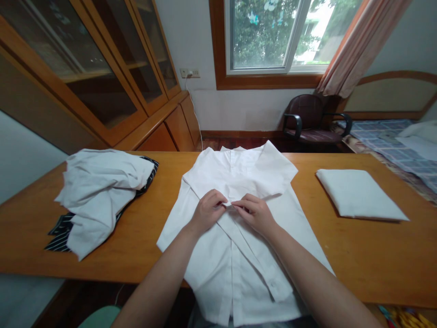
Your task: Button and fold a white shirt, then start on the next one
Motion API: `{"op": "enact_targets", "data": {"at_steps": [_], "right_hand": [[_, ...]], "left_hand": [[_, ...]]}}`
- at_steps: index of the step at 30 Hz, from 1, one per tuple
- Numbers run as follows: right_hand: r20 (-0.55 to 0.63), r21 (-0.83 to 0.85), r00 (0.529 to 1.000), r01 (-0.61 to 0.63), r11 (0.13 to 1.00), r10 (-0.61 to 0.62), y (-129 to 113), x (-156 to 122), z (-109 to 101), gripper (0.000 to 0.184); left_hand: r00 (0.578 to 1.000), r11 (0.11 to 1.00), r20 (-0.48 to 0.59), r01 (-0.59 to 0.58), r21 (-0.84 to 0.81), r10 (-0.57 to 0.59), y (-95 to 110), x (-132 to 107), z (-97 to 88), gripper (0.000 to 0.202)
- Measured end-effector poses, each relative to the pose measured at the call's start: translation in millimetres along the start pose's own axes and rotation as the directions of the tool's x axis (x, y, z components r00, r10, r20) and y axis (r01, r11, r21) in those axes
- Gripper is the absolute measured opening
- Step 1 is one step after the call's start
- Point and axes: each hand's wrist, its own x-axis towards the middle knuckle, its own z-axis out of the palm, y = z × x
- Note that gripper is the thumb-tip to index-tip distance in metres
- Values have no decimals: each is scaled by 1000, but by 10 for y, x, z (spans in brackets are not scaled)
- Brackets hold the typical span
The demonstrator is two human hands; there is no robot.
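Note:
A white button-up shirt (239,182) lies spread on the wooden table (341,255), collar at the far edge, hem hanging over the near edge. Both sleeves are folded in across its chest. My left hand (206,210) and my right hand (256,213) meet at the shirt's middle, fingers curled and pinching the front placket where the two sides join. The fingertips almost touch each other. What exactly sits between them, a button or just cloth, is too small to tell.
A heap of crumpled white garments (99,187) over a dark striped one (59,232) sits at the table's left. A neatly folded white cloth (358,193) lies at the right. Beyond stand a dark armchair (307,120), a bed (403,141), a glass-door cabinet (102,73) and a window.

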Motion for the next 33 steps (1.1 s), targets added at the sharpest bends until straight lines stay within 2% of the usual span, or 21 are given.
{"op": "enact_targets", "data": {"at_steps": [9,20,24,33], "right_hand": [[-10,6,1000,-8,1000,9,-28,1,-2,18],[0,22,996,-87,996,87,-44,21,-7,16],[17,41,996,-90,995,89,-43,21,2,21],[17,25,994,-108,994,108,-26,14,5,19]], "left_hand": [[1000,1000,-12,-2,-28,2,26,18,-10,21],[1000,1000,-17,-4,-27,4,18,19,-5,24],[999,999,-33,-19,-28,18,11,17,0,23],[999,1000,-35,-25,4,25,23,19,-10,20]]}}
